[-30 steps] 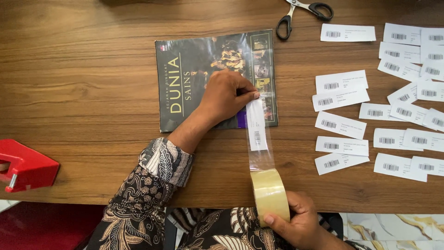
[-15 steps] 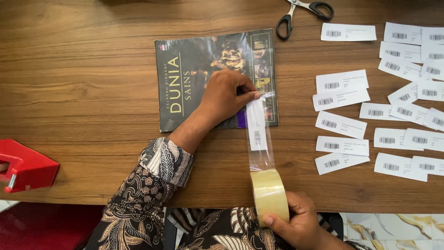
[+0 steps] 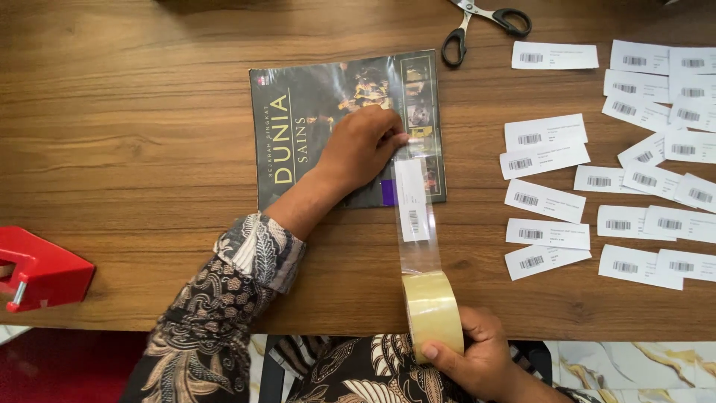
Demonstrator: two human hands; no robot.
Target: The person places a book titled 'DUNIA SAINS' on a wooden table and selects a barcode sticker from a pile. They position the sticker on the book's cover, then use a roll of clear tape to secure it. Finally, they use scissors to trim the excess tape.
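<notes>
- My right hand (image 3: 477, 358) sits at the bottom edge of the frame, partly cut off; fingers and thumb are clamped around the roll of clear tape (image 3: 432, 313), held upright on its edge just in front of the near table edge.
- A strip of tape (image 3: 418, 239) runs from the roll up the frame to the book; being transparent, its edges are hard to trace against the wood.
- A white barcode label (image 3: 412, 198) is stuck on that strip, its upper part over the book's lower right corner, its lower part over bare table.
- My left hand (image 3: 362, 149) lies on the book (image 3: 313, 127), fingertips pressed together on the far end of the strip; whether they pinch it or only press it down, I cannot tell.
- The book, dark-covered, lies flat in the upper centre of the frame; my hand hides part of its cover.
- Scissors (image 3: 477, 26), black-handled, lie at the top edge, blades cut off by the frame.
- Loose barcode labels (image 3: 548, 201) are scattered over the right side of the wooden table (image 3: 134, 112); the outermost run past the right edge.
- A red tool (image 3: 37, 269) sits at the left edge, partly out of frame; its kind is unclear.
- No containers in view.
</notes>
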